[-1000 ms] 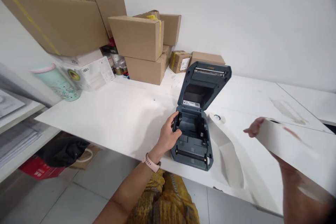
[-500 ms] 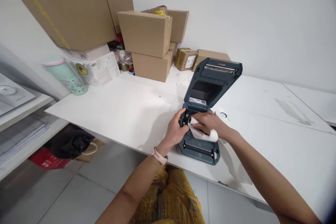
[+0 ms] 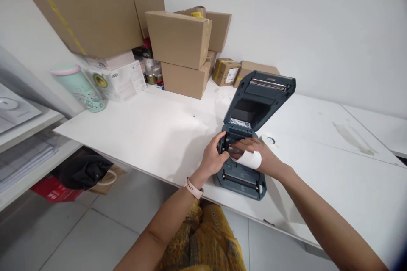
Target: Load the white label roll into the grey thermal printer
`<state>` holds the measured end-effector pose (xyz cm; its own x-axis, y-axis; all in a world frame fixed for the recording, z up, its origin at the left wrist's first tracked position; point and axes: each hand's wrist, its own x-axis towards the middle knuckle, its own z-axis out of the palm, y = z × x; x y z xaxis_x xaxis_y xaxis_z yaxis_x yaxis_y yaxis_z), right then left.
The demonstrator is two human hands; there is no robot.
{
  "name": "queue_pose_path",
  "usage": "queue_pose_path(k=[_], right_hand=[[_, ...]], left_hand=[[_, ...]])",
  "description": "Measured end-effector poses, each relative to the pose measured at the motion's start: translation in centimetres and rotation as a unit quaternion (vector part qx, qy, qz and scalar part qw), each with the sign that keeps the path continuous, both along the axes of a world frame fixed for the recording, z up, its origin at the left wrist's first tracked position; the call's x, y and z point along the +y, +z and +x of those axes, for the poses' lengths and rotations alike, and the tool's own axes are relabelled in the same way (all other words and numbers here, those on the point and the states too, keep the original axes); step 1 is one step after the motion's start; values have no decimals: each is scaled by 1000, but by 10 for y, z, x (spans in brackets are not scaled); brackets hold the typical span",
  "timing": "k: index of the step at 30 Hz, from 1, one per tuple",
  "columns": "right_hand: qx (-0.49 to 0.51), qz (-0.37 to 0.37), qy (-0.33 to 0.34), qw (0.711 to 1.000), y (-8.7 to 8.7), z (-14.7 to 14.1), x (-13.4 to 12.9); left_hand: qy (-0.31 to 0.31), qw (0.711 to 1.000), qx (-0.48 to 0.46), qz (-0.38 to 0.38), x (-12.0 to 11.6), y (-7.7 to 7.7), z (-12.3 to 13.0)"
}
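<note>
A dark grey label printer (image 3: 239, 191) stands on the white table with its lid (image 3: 268, 100) tilted up and back. My left hand (image 3: 215, 154) grips the printer's left side, thumb and fingers at the inner holder. Inside the opened body, my right hand (image 3: 254, 147) is closed around a white paper roll (image 3: 251, 160). The roll's loose end curls towards me, and my fingers cover much of the roll. Below it, a black roller (image 3: 241, 181) lies across the printer's front part.
Cardboard boxes (image 3: 178, 38) are stacked at the back left, and smaller ones (image 3: 226, 71) stand by the wall. A mint tumbler (image 3: 84, 89) is at the table's left end. Just right of the printer lies a white roll (image 3: 269, 139). The table's front edge (image 3: 152, 174) runs close to me.
My right hand has turned and sunk a little deeper into the printer with the paper roll. The paper's loose end has lifted and curled. My left hand keeps its place.
</note>
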<state>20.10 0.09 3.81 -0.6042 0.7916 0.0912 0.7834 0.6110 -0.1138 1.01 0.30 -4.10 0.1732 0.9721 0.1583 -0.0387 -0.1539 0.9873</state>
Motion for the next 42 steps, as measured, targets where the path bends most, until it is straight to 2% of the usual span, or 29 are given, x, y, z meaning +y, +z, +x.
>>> queue_pose_path(k=[3, 5, 10, 12, 15, 33, 37, 42], right_hand=[[19, -19, -10, 1000, 3, -3, -29], [47, 2, -19, 999, -3, -6, -54], [118, 163, -78, 976, -42, -20, -101], [141, 188, -99, 967, -54, -27, -110], [162, 184, -115, 963, -61, -32, -114], [188, 124, -93, 970, -53, -20, -114], [186, 136, -94, 969, -53, -20, -117], [182, 190, -103, 959, -58, -25, -120]], left_hand=[[3, 1000, 3, -1, -2, 2, -1], [4, 1000, 5, -6, -3, 5, -1], [3, 1000, 2, -19, -5, 8, -1], [-2, 1000, 2, -26, -5, 7, 0], [-7, 999, 6, -35, -4, 7, 1], [-37, 999, 27, -26, -2, 9, 0], [-44, 998, 49, -25, -1, 10, -1], [-61, 995, 75, -31, -3, 16, -3]])
